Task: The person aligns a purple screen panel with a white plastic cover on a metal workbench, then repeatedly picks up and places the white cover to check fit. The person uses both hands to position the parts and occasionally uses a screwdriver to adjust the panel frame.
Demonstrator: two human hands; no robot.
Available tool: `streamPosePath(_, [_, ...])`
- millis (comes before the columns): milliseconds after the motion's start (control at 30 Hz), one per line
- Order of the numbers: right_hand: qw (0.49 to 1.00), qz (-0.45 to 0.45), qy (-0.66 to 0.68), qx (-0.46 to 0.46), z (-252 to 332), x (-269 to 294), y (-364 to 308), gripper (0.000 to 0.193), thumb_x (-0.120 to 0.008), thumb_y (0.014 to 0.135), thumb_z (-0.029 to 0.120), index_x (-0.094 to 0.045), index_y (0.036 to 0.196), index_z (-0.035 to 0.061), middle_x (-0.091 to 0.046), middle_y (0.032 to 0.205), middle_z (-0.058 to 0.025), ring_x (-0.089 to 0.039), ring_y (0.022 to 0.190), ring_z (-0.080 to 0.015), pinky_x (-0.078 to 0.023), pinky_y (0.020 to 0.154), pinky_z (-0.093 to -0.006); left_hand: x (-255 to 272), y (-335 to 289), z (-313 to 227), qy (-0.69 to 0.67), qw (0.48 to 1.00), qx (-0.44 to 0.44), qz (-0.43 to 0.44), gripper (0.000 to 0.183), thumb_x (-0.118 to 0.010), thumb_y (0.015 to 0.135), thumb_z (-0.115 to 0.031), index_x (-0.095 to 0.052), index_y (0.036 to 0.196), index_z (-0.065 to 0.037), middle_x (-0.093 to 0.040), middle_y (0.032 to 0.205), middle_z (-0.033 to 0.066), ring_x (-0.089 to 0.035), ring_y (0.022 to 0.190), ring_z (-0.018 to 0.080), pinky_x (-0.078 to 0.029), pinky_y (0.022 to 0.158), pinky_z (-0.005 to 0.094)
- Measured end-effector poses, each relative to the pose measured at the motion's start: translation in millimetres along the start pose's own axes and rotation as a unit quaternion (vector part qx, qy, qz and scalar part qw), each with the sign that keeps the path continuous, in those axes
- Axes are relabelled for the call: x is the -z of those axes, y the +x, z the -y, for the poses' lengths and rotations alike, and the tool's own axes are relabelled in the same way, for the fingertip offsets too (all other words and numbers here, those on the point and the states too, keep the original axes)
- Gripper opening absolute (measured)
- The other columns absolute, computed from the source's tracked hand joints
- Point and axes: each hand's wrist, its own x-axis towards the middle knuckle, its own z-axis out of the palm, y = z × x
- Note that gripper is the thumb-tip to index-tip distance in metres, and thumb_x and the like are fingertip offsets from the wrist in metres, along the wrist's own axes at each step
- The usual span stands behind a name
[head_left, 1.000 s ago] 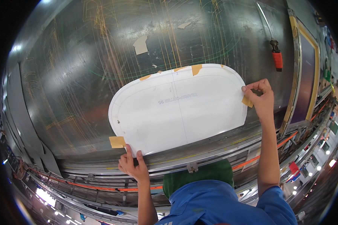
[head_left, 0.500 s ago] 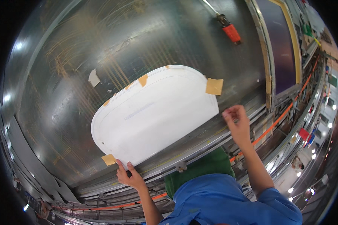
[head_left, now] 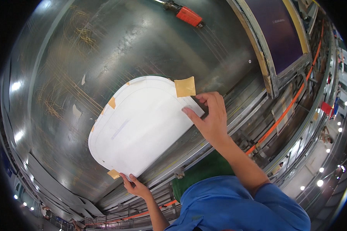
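Note:
A white sheet (head_left: 142,123) with a rounded far edge and a straight near edge lies on a dark metal surface. Tan tape (head_left: 185,87) covers its far right edge, and a smaller tape piece (head_left: 114,174) sits at its lower left corner. My right hand (head_left: 212,119) reaches over the right corner, thumb on the sheet and fingertips just below the larger tape, thumb and fingers apart. At the lower left corner is my left hand (head_left: 137,188), forefinger by the small tape and thumb at the sheet's near edge, spread apart; its other fingers are partly hidden.
A red and black tool (head_left: 189,16) lies at the far side with a pale hose or cable. Paper scraps (head_left: 76,111) rest left of the sheet. A raised frame (head_left: 264,57) borders a dark panel on the right. Metal rails and an orange cable (head_left: 283,117) run along the near side.
My right hand has come from beside the sheet onto its right corner. My left hand stays at the lower left corner. The whole view has shifted and turned.

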Motion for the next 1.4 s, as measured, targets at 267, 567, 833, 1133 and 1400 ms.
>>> streamPosePath(267, [0.996, 0.024, -0.014, -0.079, 1, -6, 16, 0.029, -0.083, 0.072, 0.024, -0.058, 0.075, 0.0106, -0.054, 0.077, -0.0015, -0.053, 0.076, -0.0233, -0.041, 0.07, -0.0378, -1, -2, 18, -0.001, 0.999, 0.029, 0.014, 0.047, -0.058, 0.101, -0.02, -0.049, 0.143, -0.002, -0.056, 0.138, 0.0181, -0.056, 0.116, 0.0236, -0.043, 0.096, 0.0344])
streamPosePath(567, [0.987, 0.047, 0.004, -0.155, 9, -4, 22, 0.023, -0.084, 0.071, 0.02, -0.063, 0.071, 0.0099, -0.055, 0.076, -0.0026, -0.055, 0.074, -0.0209, -0.044, 0.069, -0.0369, -3, -4, 17, -0.02, 1.0, 0.021, 0.003, 0.048, -0.059, 0.1, -0.021, -0.049, 0.144, -0.004, -0.063, 0.124, 0.0151, -0.056, 0.099, 0.0213, -0.044, 0.086, 0.0336])
streamPosePath(833, [0.986, 0.049, 0.022, -0.158, 9, -5, 23, 0.021, -0.083, 0.072, 0.016, -0.065, 0.074, 0.0058, -0.054, 0.077, -0.0045, -0.053, 0.075, -0.0212, -0.044, 0.068, -0.035, -2, 0, 1, -0.008, 1.0, -0.026, -0.01, 0.048, -0.061, 0.098, -0.019, -0.051, 0.143, -0.004, -0.055, 0.088, 0.0053, -0.044, 0.081, 0.019, -0.038, 0.074, 0.0334])
streamPosePath(1133, [0.986, 0.068, 0.026, -0.15, 13, -6, 22, 0.025, -0.083, 0.075, 0.014, -0.061, 0.076, 0.0032, -0.051, 0.078, -0.0048, -0.049, 0.076, -0.0188, -0.041, 0.067, -0.0322, 0, -1, 8, 0.033, 0.999, -0.031, -0.024, 0.049, -0.067, 0.093, -0.022, -0.057, 0.136, -0.002, -0.051, 0.08, 0.0047, -0.043, 0.077, 0.0212, -0.034, 0.071, 0.0357])
streamPosePath(1400, [0.982, 0.049, 0.048, -0.177, 8, -10, 16, 0.026, -0.084, 0.079, 0.015, -0.061, 0.078, 0.0023, -0.048, 0.073, 0.0037, -0.04, 0.065, -0.0067, -0.037, 0.062, -0.0223, 2, 2, 8, 0.071, 0.997, -0.022, -0.009, 0.049, -0.07, 0.09, -0.027, -0.062, 0.133, -0.006, -0.051, 0.082, 0.0034, -0.045, 0.083, 0.0232, -0.032, 0.083, 0.039])
